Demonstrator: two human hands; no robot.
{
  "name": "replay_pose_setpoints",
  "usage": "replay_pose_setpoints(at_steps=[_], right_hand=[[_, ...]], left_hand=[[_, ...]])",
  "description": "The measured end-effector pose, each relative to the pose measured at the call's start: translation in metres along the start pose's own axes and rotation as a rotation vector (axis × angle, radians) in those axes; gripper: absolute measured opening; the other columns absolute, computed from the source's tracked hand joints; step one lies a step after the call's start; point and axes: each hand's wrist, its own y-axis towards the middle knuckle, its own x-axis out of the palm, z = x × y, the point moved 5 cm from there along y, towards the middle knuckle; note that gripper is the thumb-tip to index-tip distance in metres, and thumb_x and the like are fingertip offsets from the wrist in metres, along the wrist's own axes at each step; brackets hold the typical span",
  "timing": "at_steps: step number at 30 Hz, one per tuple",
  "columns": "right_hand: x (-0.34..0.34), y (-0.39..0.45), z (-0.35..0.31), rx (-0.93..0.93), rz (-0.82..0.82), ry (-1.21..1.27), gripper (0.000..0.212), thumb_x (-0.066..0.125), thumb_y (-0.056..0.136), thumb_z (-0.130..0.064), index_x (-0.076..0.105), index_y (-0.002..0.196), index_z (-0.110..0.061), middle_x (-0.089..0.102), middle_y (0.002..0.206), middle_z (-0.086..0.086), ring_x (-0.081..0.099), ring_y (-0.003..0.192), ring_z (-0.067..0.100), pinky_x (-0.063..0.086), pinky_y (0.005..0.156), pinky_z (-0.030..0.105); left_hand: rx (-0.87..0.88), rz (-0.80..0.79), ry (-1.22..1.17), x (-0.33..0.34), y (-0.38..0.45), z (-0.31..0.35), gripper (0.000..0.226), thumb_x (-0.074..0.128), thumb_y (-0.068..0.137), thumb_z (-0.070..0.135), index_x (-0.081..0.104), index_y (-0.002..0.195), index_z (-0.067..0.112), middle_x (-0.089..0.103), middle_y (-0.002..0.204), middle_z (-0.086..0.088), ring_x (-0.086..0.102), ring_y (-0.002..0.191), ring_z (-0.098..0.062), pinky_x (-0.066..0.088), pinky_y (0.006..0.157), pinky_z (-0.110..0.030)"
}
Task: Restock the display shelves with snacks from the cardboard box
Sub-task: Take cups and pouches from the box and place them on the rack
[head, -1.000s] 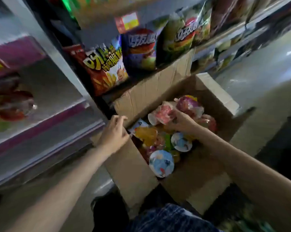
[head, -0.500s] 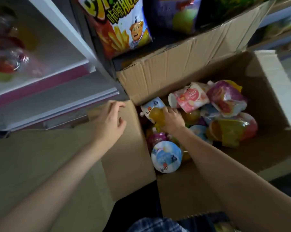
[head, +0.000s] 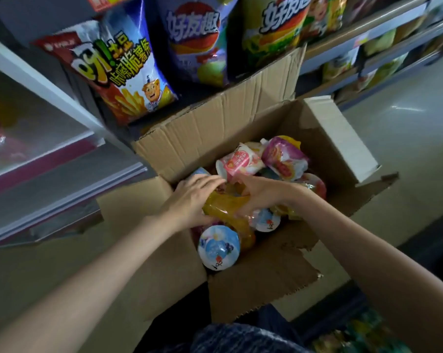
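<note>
Open cardboard box (head: 240, 128) on floor beside display shelves (head: 62, 154), left hand (head: 192, 200) and right hand (head: 261, 194) both curled around an orange snack pack (head: 225, 202) inside box, among pink pouch (head: 240, 163) and blue-lidded cup (head: 219, 247), chip bags (head: 121, 72) shelved behind.

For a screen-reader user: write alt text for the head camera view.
Both hands, left hand and right hand, grip an orange snack pack inside an open cardboard box filled with colourful pouches and cups. Behind the box, chip bags stand on a display shelf.
</note>
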Motion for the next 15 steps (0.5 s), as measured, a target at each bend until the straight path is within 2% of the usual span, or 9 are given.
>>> replay_pose_setpoints(at_steps=[3,5,7,9,10,11,12,13,15], right_hand=[[-0.01,-0.017,-0.011,-0.049,-0.033,0.122,0.077,0.073,0.08,-0.023,0.026,0.142,-0.026,0.047,0.132,0.0,0.05,0.113,0.014,0.047,0.091,0.027],[-0.027,-0.028,-0.001,-0.054,0.026,0.336,0.067,0.072,0.079,-0.028,0.037,0.136,-0.028,0.053,0.128,0.003,0.053,0.114,0.017,0.047,0.095,0.033],[-0.061,-0.024,0.032,-0.026,0.275,0.443,0.06,0.074,0.073,-0.042,0.051,0.126,-0.027,0.056,0.127,0.004,0.054,0.116,0.022,0.046,0.097,0.039],[-0.086,-0.009,0.081,0.243,0.504,0.177,0.068,0.073,0.069,-0.053,0.054,0.124,-0.018,0.054,0.127,0.008,0.05,0.119,0.028,0.042,0.097,0.041],[-0.084,0.0,0.106,0.459,0.517,0.015,0.08,0.07,0.067,-0.057,0.047,0.131,-0.014,0.048,0.133,0.013,0.044,0.123,0.034,0.04,0.099,0.044],[-0.072,0.007,0.126,0.64,0.478,-0.044,0.09,0.068,0.069,-0.056,0.035,0.141,-0.013,0.038,0.14,0.018,0.037,0.128,0.039,0.037,0.101,0.049],[-0.055,0.014,0.139,0.745,0.452,-0.042,0.092,0.066,0.075,-0.052,0.022,0.146,-0.014,0.026,0.146,0.021,0.029,0.131,0.044,0.035,0.102,0.053],[-0.04,0.021,0.145,0.782,0.483,-0.036,0.088,0.061,0.084,-0.046,0.012,0.148,-0.012,0.018,0.149,0.023,0.024,0.133,0.048,0.034,0.101,0.055],[-0.022,0.02,0.143,0.775,0.604,-0.073,0.077,0.054,0.092,-0.035,0.007,0.148,-0.01,0.012,0.15,0.026,0.02,0.133,0.051,0.037,0.099,0.053]], left_hand=[[0.132,0.035,0.026,-0.011,0.012,0.021,0.061,0.049,0.065,0.058,0.067,0.101,0.012,0.071,0.09,-0.004,0.068,0.083,-0.022,0.05,0.069,-0.031],[0.114,0.027,-0.041,-0.011,0.018,0.022,0.063,0.048,0.064,0.064,0.068,0.098,0.015,0.071,0.089,-0.003,0.068,0.084,-0.022,0.05,0.072,-0.032],[-0.019,0.055,-0.121,-0.009,0.018,0.014,0.073,0.049,0.058,0.069,0.068,0.104,0.016,0.071,0.096,-0.004,0.066,0.091,-0.022,0.05,0.078,-0.035],[-0.206,0.067,-0.227,-0.005,0.011,-0.002,0.08,0.058,0.053,0.069,0.066,0.111,0.015,0.068,0.102,-0.003,0.063,0.097,-0.021,0.046,0.082,-0.031],[-0.267,0.076,-0.293,-0.003,0.005,-0.009,0.082,0.064,0.051,0.066,0.065,0.113,0.013,0.066,0.1,-0.001,0.061,0.097,-0.018,0.042,0.079,-0.026],[-0.301,0.103,-0.344,-0.002,-0.002,-0.015,0.085,0.065,0.048,0.065,0.065,0.112,0.011,0.064,0.097,0.001,0.059,0.094,-0.015,0.039,0.075,-0.022],[-0.327,0.134,-0.364,-0.001,-0.009,-0.021,0.087,0.065,0.045,0.064,0.065,0.111,0.008,0.063,0.097,0.0,0.058,0.093,-0.015,0.036,0.071,-0.018],[-0.363,0.162,-0.372,-0.001,-0.015,-0.028,0.084,0.071,0.046,0.06,0.066,0.11,0.006,0.064,0.098,-0.004,0.058,0.093,-0.018,0.034,0.07,-0.017],[-0.453,0.211,-0.397,-0.003,-0.026,-0.039,0.065,0.086,0.057,0.036,0.065,0.109,0.003,0.064,0.103,-0.01,0.057,0.097,-0.021,0.032,0.071,-0.015]])
